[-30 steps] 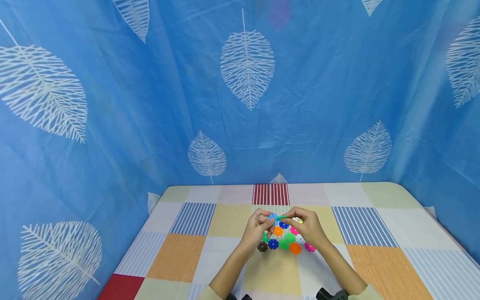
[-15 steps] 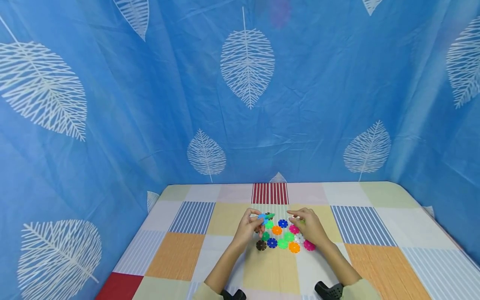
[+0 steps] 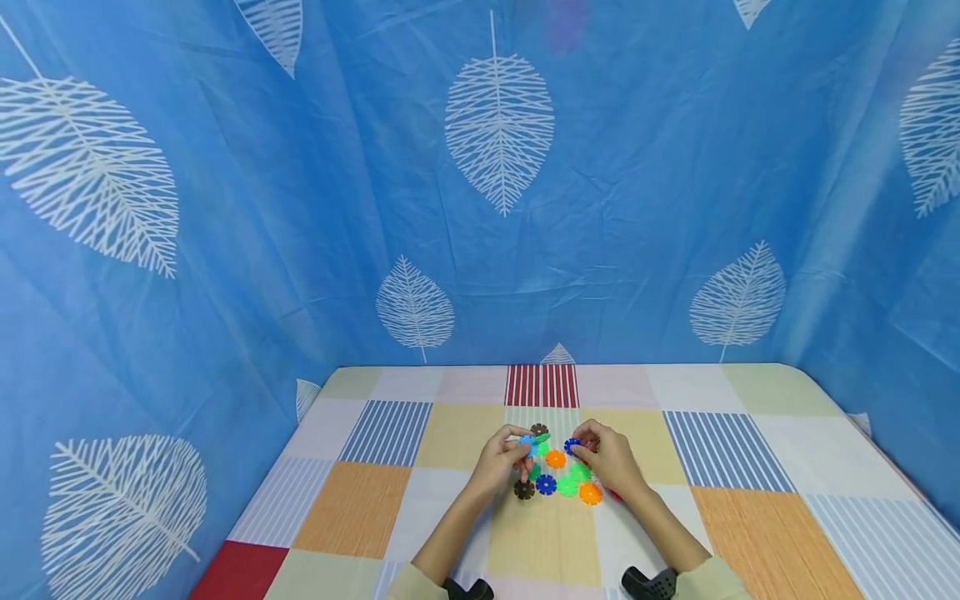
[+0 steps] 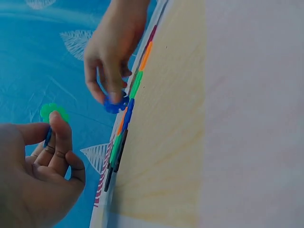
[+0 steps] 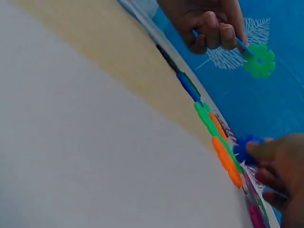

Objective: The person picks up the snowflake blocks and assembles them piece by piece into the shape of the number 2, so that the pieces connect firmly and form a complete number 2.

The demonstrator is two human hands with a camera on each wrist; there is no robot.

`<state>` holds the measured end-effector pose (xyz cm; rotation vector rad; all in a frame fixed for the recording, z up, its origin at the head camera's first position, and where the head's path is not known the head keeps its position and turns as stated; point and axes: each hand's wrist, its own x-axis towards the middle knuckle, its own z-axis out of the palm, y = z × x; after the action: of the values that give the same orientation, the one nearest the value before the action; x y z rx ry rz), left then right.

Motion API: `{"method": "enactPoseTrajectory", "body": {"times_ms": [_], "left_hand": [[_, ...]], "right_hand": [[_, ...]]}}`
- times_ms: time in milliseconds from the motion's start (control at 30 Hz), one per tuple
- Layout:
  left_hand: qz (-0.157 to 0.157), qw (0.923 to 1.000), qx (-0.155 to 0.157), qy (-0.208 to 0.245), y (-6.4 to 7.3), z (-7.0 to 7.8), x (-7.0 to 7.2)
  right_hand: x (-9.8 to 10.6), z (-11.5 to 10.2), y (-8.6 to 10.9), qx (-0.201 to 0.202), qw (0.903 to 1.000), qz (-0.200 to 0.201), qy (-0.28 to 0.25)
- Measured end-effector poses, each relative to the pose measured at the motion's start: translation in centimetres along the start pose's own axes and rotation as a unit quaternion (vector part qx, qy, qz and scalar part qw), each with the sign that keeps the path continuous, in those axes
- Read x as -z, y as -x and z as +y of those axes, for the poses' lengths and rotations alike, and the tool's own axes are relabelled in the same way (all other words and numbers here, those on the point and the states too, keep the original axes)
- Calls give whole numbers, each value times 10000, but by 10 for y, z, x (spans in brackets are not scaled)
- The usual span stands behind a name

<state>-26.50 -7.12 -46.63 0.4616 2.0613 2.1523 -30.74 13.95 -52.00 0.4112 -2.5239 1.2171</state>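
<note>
My left hand (image 3: 495, 460) pinches a light blue notched plastic disc (image 3: 528, 445) between thumb and fingers. A green notched disc (image 5: 259, 61) is joined to it at an angle, standing out past the fingertips. My right hand (image 3: 611, 458) pinches a dark blue notched disc (image 4: 115, 104) by its edge, raised over the loose discs. The two hands face each other a short way apart. Below them lie an orange disc (image 3: 555, 459), another dark blue disc (image 3: 546, 484) and a brown disc (image 3: 524, 489). My right hand hides some of the discs on its side.
More discs lie flat on the patchwork tablecloth (image 3: 540, 550), among them green discs (image 3: 567, 486) and an orange one (image 3: 591, 493) near my right wrist. A blue curtain (image 3: 600, 208) with white leaf prints stands behind the table and along both sides.
The right hand has let go of the green disc, drawn back to the right and picked up a dark blue disc. The left hand has shifted left with the joined pair.
</note>
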Motion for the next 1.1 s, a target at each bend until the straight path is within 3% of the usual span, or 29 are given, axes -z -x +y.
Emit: {"method": "enactPoseTrajectory", "body": {"times_ms": [67,133,200,267,567,867,1100], "left_hand": [[66,9999,-19,-90,1,0,0],[139,9998,-12,-171,1,0,0],[238,9994,13,-259,1,-1,1],[305,9991,32,-291,0,-2,1],[332,9992,-42,-231,-3,-2,-2],[324,9991,-147,-235,-1,-2,-3],[348,9985,-194,-381,0,-2,-3]], "right_hand": [[2,-4,-1,-464,9937,-33,-1016],[5,-9,-2,-841,9783,-79,-1893],[8,-13,-3,-1047,9633,-199,-2463],[10,-17,-3,-1097,9557,-332,-2711],[11,-25,-4,-747,9545,-713,-2797],[13,-30,-3,-719,9576,-711,-2699],[23,-55,4,-614,9546,-906,-2770]]}}
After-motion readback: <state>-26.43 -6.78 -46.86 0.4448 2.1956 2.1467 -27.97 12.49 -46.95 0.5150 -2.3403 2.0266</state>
